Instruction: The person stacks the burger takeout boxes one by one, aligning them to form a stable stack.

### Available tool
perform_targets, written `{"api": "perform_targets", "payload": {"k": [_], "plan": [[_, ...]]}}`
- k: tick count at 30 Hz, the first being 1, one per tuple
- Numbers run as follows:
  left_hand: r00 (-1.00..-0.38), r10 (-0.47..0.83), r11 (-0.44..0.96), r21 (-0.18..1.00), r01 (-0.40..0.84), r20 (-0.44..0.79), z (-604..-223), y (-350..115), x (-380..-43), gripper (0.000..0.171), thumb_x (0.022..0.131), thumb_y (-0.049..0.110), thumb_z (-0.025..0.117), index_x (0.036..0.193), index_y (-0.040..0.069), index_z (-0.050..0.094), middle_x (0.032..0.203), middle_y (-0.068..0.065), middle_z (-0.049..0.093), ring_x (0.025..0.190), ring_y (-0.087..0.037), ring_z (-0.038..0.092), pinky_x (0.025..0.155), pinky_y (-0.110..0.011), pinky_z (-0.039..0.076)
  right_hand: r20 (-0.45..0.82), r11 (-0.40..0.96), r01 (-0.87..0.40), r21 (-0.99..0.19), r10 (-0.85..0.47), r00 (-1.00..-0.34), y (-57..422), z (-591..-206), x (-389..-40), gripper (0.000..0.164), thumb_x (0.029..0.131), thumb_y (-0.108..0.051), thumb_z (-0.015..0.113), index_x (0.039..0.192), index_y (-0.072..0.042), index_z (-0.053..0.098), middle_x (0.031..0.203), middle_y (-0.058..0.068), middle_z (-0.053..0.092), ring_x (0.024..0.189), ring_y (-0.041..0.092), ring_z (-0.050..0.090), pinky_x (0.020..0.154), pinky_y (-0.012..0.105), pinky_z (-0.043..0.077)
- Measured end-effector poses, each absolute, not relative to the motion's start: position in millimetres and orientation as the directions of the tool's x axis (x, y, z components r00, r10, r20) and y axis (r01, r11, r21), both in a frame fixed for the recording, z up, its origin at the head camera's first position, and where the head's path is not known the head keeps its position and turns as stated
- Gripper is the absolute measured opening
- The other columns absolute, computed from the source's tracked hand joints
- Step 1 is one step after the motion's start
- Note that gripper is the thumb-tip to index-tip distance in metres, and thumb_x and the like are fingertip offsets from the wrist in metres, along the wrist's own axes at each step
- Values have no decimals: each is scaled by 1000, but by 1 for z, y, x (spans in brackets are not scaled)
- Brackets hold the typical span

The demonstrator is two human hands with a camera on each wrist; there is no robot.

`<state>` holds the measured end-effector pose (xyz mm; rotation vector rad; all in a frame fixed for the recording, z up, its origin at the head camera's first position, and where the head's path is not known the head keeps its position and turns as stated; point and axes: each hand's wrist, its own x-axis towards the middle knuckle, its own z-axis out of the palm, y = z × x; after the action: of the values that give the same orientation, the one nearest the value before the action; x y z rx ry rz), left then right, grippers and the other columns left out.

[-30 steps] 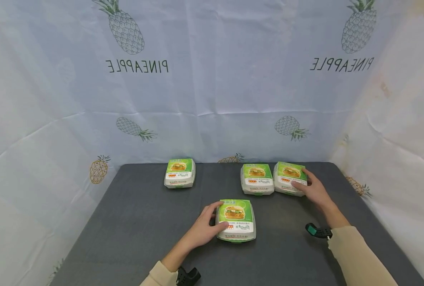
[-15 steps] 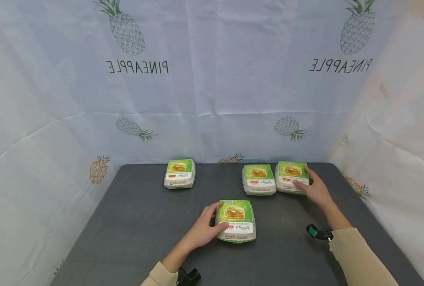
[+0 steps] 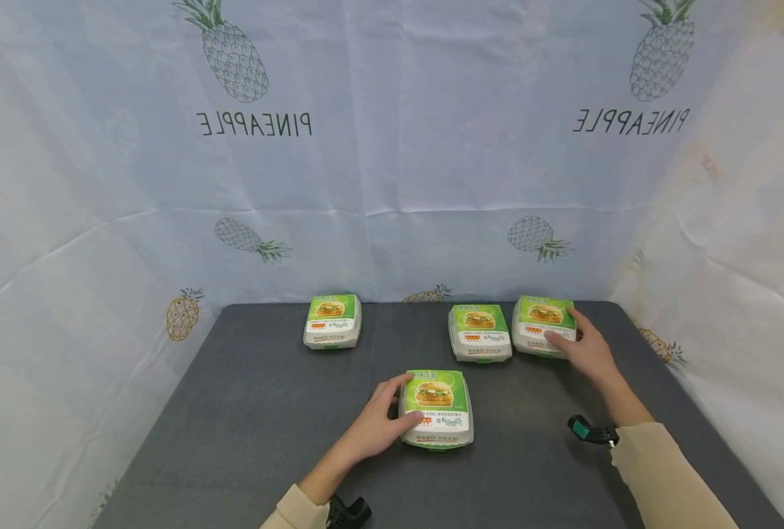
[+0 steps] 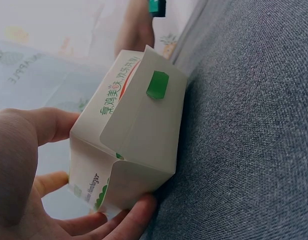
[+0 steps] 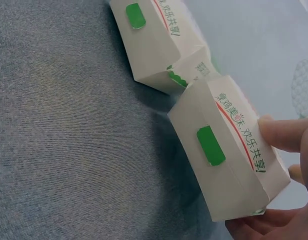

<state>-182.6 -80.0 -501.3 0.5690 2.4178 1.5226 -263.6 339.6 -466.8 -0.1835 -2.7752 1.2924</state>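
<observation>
In the head view my left hand point(image 3: 380, 422) is at the left side of the nearest burger box point(image 3: 436, 408), a white carton with a green top and a burger picture. The left wrist view shows the thumb at that carton's top edge and the fingers point(image 4: 136, 217) curled along its side. My right hand point(image 3: 588, 349) grips the back right burger box point(image 3: 544, 327) by its right end, thumb on the lid. Just left of that carton sits another burger box point(image 3: 480, 333), its corner close to the held one in the right wrist view.
A further burger box point(image 3: 332, 322) stands at the back left of the dark grey table point(image 3: 253, 419). Pineapple-print cloth point(image 3: 392, 162) hangs behind the table and along both sides. Each wrist wears a black band point(image 3: 591, 430).
My right hand has shifted right and slightly back with its burger box. The neighbouring box has moved a little right, and a narrow gap now shows between them. My left hand stays put.
</observation>
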Motion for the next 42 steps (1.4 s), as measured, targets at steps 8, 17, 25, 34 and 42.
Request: {"api": "perform_targets", "payload": {"k": [8,17,25,34,42], "plan": [[-900,436,383,901,202,17,-500,-80,-182,67,99,43,65,156,20,38,149,-19,38,128,-39,50,92,-51,49,27,603,59,-795,132,-991,341,-458,-259,97,101,-53,57,163,-2,2,149,42,30,133,54,37,92,58,43],[-903,430,387,900,201,17,-499,-80,-180,68,99,43,66,156,19,39,149,-19,38,128,-38,50,90,-50,49,12,590,51,-806,102,-995,338,-444,-251,96,102,-54,56,164,-6,1,150,43,28,137,57,32,95,64,42],[-904,428,384,902,196,14,-499,-80,-180,67,99,43,66,156,19,39,148,-18,39,127,-37,51,89,-49,49,23,557,3,-830,39,-999,332,-437,-239,93,102,-52,57,165,-13,2,150,39,32,138,55,34,97,64,41],[-906,423,396,897,196,11,-501,-81,-181,67,98,43,66,156,22,39,149,-18,38,128,-37,50,91,-53,47,44,525,-47,-850,-19,-999,319,-423,-225,90,102,-48,59,165,-15,3,153,36,30,137,51,37,96,58,43],[-905,426,403,892,202,13,-500,-81,-181,68,99,44,65,157,22,38,150,-18,38,128,-37,50,92,-54,47,48,492,-75,-867,-67,-997,306,-410,-215,88,103,-43,61,166,-18,5,154,33,31,136,48,40,97,57,44]]}}
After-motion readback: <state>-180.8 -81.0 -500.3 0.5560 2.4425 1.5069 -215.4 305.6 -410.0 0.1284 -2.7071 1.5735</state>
